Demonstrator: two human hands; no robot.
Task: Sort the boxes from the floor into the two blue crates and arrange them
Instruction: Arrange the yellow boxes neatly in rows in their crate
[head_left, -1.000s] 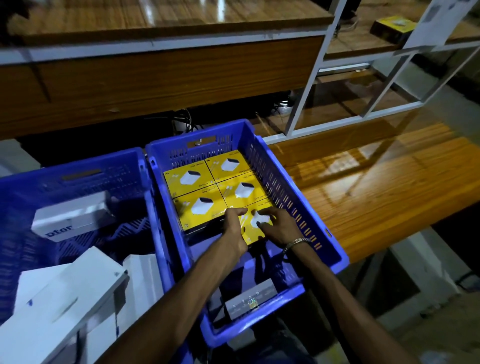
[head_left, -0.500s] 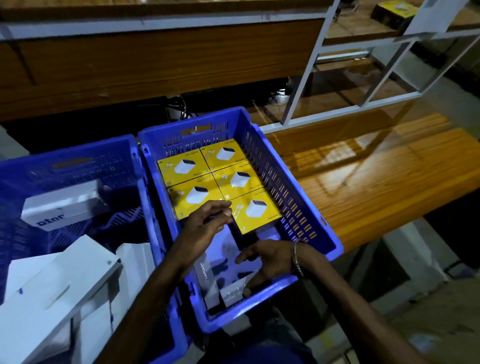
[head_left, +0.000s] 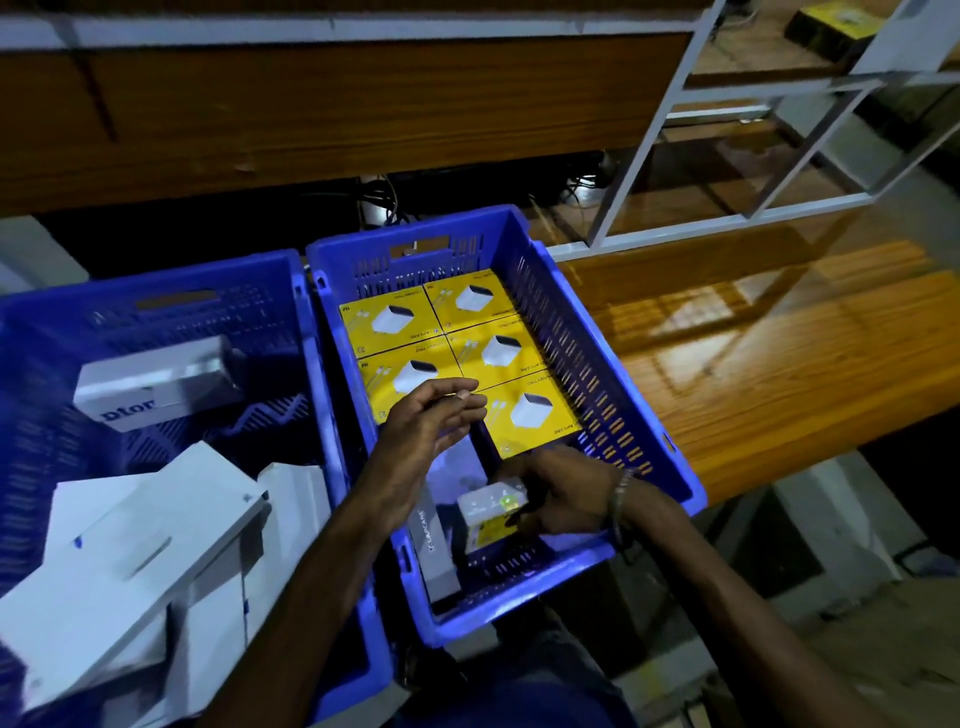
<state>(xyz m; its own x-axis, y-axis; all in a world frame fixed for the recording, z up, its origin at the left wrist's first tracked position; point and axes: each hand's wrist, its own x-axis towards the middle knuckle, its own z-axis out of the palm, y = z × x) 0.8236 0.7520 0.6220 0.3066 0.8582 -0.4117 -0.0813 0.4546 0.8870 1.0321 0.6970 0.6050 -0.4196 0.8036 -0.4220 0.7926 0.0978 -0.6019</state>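
Five yellow boxes (head_left: 470, 358) fill the right crate's (head_left: 597, 358) far half. Right hand (head_left: 563, 499) fingers clamp a sixth box (head_left: 491, 512) near them; left hand (head_left: 426, 434) hovers, fingers relaxed. White boxes (head_left: 130, 551) crowd the left crate (head_left: 306, 364).

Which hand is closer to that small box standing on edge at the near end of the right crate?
Right. The right hand grips the small box; the left hand hovers above, holding nothing.

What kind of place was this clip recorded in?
Probably a shop's stockroom or small warehouse: two blue crates hold retail stock, identical yellow charger boxes in neat rows and white boxes, beside wooden shelving on a white metal frame.
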